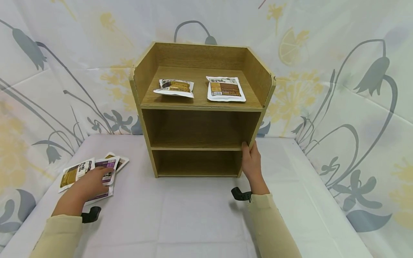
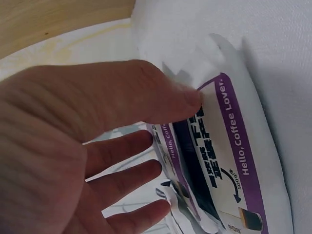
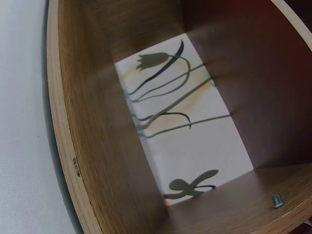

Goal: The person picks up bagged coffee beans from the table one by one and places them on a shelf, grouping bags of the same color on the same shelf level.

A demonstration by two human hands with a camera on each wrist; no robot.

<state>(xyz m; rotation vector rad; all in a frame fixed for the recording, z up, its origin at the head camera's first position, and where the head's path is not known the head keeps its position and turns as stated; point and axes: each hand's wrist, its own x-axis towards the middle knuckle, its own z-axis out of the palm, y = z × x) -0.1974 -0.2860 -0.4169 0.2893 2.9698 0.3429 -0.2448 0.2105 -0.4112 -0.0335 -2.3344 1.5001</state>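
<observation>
In the head view my left hand [image 1: 91,182] is over several coffee packets lying on the table at left. Its thumb touches the edge of a white packet with a purple band [image 2: 239,151] in the left wrist view, and the other fingers stretch beside more packets. A wooden shelf unit [image 1: 201,108] stands at the back centre. My right hand [image 1: 253,165] grips its right side panel near the lower shelf board, thumb at the front edge. On the top board lie a tilted brown-and-yellow packet [image 1: 175,87] and a flat brown packet [image 1: 226,89].
A brown-and-white packet [image 1: 75,173] lies at the left of the pile. The right wrist view looks into a wooden compartment [image 3: 92,122] with a small metal peg [image 3: 277,201]; patterned cloth shows through its back. White cloth [image 1: 193,211] covers the table, and floral cloth [image 1: 338,71] hangs around it.
</observation>
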